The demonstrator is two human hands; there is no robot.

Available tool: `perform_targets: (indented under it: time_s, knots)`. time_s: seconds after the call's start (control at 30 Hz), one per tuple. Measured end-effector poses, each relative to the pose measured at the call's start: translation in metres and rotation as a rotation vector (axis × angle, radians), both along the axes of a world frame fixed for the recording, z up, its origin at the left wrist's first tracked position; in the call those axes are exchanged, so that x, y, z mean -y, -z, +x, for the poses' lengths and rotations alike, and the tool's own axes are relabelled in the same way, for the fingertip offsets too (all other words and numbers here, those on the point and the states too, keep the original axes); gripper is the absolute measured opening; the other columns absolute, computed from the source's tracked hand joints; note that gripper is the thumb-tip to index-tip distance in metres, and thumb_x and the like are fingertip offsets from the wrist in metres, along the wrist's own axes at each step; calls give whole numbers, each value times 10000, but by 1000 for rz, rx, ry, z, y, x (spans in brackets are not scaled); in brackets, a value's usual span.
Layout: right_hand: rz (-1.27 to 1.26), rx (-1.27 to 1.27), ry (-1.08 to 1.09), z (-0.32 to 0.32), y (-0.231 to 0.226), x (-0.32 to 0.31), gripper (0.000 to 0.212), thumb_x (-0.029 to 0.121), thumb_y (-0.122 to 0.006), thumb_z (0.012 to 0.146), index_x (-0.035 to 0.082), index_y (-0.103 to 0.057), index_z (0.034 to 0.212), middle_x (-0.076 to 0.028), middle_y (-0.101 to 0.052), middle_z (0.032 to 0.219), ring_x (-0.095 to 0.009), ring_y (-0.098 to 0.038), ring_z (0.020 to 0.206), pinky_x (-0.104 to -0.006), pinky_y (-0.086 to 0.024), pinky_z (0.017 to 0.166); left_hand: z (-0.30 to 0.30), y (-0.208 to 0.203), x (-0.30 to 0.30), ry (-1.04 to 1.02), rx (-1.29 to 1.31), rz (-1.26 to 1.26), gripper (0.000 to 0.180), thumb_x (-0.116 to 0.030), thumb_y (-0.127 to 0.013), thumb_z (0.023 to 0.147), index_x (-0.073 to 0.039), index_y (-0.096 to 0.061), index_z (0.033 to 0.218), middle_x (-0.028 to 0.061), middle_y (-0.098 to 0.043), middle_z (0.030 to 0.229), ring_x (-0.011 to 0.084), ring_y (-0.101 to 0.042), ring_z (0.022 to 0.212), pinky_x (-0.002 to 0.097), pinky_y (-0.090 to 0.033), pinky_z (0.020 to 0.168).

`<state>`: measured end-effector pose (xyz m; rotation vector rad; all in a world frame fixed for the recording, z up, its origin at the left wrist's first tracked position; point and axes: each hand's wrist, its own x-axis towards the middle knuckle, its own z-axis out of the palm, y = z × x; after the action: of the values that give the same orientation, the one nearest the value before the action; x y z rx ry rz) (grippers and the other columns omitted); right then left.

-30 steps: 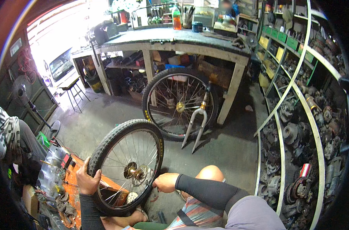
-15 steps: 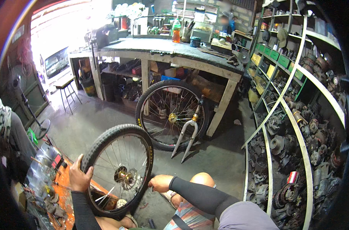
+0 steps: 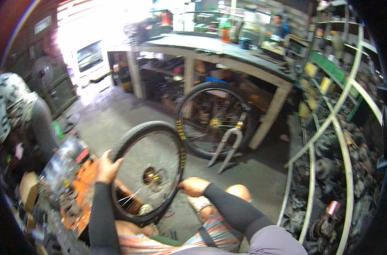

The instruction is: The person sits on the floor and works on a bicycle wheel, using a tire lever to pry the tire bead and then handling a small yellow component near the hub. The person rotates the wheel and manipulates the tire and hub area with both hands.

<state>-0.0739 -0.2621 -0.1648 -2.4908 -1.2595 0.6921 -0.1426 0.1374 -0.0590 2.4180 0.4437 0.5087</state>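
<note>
A bicycle wheel (image 3: 181, 158) with a black knobby tyre, thin spokes and a gold-coloured hub (image 3: 151, 176) stands upright between my legs, leaning slightly. My left hand (image 3: 107, 168) grips the tyre from its left side, thumb toward the top. At the lower right of the same wheel, my right hand (image 3: 195, 187) is closed with its fingertips against the tyre edge; motion blur softens the fingers. Farther off, a second bicycle wheel (image 3: 180, 127) leans against the workbench. A silver bicycle fork (image 3: 229, 138) stands in front of it.
The long workbench (image 3: 193, 44) holds an orange-filled bottle (image 3: 225, 32) and tools. Metal shelves (image 3: 348, 157) crammed with machine parts line the right. An orange surface (image 3: 85, 180) with clutter lies at left, near a person (image 3: 36, 123) whose head is covered by a cloth.
My view has swung left, so the room shifts right, with some blur. The person at left now shows more. Both hands stay at the held wheel.
</note>
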Motion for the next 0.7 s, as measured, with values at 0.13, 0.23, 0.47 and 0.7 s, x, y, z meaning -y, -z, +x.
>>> perform_targets:
  time_s: [0.13,0.23,0.47,0.7]
  knots:
    - [-53,18,-65,-21,-6,7,315,194,-662,927,69,-798,1183,-229,-794,1105,-438,-754,1075,-550,-599,942,21,-21,7,211,-154,77,981,-355,-856,850,-75,-375,1658,294,-661,1443,444,-633,1367,500,-494,1168]
    - [-69,-37,-79,-26,-10,7,362,227,-648,960,118,-799,1270,-212,-796,1157,-415,-754,1106,-514,-588,993,27,-54,56,220,-203,76,1026,-380,-844,837,-157,-330,1696,306,-713,1342,476,-679,1277,513,-525,1127]
    - [-21,-47,-159,-29,-11,-22,409,239,-636,995,135,-755,1372,-220,-787,1202,-410,-746,1127,-499,-571,1010,45,-61,61,-163,-65,-67,866,-378,-879,747,-155,-589,1532,233,-745,1337,393,-726,1233,466,-566,1078]
    - [-8,-119,-98,-19,-17,-2,389,245,-657,994,104,-764,1341,-216,-785,1224,-410,-734,1169,-501,-561,1043,71,-42,-11,-340,51,58,880,-368,-956,713,-21,-635,1455,252,-751,1305,371,-735,1209,458,-574,1054]
